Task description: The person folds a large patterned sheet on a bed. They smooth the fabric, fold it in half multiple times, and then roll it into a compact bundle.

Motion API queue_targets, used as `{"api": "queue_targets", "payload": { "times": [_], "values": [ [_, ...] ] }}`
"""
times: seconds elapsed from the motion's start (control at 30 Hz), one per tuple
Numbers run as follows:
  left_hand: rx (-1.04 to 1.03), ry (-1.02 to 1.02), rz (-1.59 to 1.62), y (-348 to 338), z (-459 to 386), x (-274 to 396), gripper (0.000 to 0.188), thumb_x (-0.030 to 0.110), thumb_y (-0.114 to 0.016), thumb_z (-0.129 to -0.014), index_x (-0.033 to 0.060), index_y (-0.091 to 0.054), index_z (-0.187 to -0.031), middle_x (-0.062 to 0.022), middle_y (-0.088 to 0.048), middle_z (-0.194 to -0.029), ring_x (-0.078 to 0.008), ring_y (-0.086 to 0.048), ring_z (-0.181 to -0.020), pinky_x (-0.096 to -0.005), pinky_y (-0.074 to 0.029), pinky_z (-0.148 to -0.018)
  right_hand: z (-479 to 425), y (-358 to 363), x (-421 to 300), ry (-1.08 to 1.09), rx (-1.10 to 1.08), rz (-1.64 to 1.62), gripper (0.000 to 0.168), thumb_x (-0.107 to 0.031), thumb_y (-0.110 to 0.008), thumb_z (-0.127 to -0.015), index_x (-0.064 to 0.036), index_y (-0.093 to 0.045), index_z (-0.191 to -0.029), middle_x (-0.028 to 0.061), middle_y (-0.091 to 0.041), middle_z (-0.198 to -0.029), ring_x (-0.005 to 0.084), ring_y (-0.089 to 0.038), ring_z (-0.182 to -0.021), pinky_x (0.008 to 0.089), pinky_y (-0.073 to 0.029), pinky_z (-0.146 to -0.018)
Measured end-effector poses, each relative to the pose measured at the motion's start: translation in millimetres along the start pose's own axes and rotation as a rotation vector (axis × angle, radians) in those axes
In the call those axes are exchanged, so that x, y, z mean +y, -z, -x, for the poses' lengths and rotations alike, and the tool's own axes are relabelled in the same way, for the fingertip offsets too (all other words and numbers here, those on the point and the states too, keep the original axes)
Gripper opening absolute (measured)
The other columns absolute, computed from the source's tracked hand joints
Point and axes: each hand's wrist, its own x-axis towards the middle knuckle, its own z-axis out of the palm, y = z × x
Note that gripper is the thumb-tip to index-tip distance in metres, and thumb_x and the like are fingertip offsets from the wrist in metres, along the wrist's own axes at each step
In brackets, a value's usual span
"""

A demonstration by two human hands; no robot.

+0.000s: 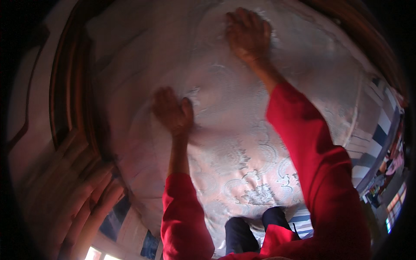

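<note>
A pale pink brocade bedcover (227, 156) with silvery floral patterns is spread below me, with small wrinkles towards my knees. Palm down on its left half is my left hand (174, 110), blurred, thumb out from the fingers. Farther up and to the right, my right hand (249, 34) lies flat on the same fabric, fingers stretched out. Neither hand grasps anything. Red sleeves cover both of my forearms, and my dark-trousered knees (240, 234) rest on the cover at the bottom.
Dark carved wood (68, 97) borders the bed on the left, and a brown wooden edge (364, 35) curves along the upper right. Blue and white checked cloth (380, 133) shows past the cover's right side. Draped fabric (94, 201) hangs at lower left. Assorted items (383, 175) lie beyond the bed.
</note>
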Motion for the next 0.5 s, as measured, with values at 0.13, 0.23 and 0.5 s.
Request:
{"api": "queue_targets", "payload": {
  "times": [0.13, 0.23, 0.5],
  "values": [
    [-0.056, 0.052, 0.011, 2.0, 0.2, -2.7, 0.055, 0.045, -0.035, -0.085, 0.0034, -0.044, -0.121, -0.0211, -0.042, -0.124, -0.0376, -0.038, -0.116, -0.0546, -0.028, -0.091, -20.5, 14.5, -0.5, 0.065, -0.019, -0.206, 0.038, -0.019, -0.047, -0.079, -0.012, -0.052, -0.116, 0.0111, -0.046, -0.124, 0.0279, -0.039, -0.116, 0.0445, -0.026, -0.096],
    [-0.077, 0.060, 0.030, 3.8, -3.4, 1.5, 0.056, 0.045, -0.034, -0.086, 0.0043, -0.042, -0.123, -0.0205, -0.041, -0.126, -0.0376, -0.038, -0.116, -0.0553, -0.027, -0.091, -24.2, -13.6, 7.8, 0.066, -0.014, -0.008, 0.035, -0.029, -0.047, -0.084, -0.028, -0.053, -0.118, -0.0033, -0.043, -0.130, 0.0156, -0.038, -0.120, 0.0387, -0.019, -0.099],
    [-0.078, 0.014, 0.147, 9.2, -4.5, -9.2, 0.053, 0.040, -0.043, -0.085, 0.0029, -0.040, -0.123, -0.0201, -0.043, -0.122, -0.0386, -0.041, -0.110, -0.0514, -0.030, -0.088, -33.0, -15.4, 2.2, 0.061, -0.029, -0.043, 0.034, -0.025, -0.048, -0.084, -0.026, -0.054, -0.117, -0.0031, -0.046, -0.128, 0.0158, -0.040, -0.118, 0.0368, -0.021, -0.098]
  ]
}}
